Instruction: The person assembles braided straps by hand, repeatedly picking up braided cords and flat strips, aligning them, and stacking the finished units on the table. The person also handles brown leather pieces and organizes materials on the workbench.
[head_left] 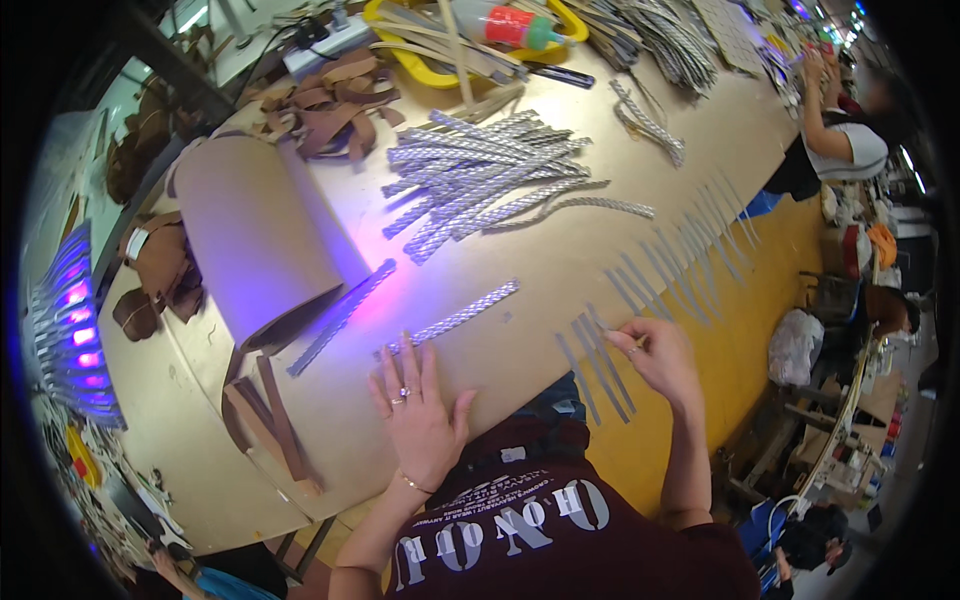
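Observation:
My left hand (418, 405) lies flat on the table, fingers spread. Its fingertips touch the lower end of a silvery braided strap (455, 318). A second, darker-looking braided strap (342, 318) lies to the left, apart from my hand, under purple light. My right hand (655, 358) is at the table's front edge with thumb and fingers pinched together on the upper end of a thin grey strip (612, 365). Beside it, a row of similar grey strips (690, 270) hangs over the edge. Farther back lies a loose pile of braided straps (480, 175).
A rolled brown sheet (255, 225) stands at left, with brown scraps (335, 105) behind it and brown strips (270, 420) in front. At the back are a yellow tray (405, 60), a bottle (510, 27) and bundled straps (665, 45). Another person (845, 140) works at far right.

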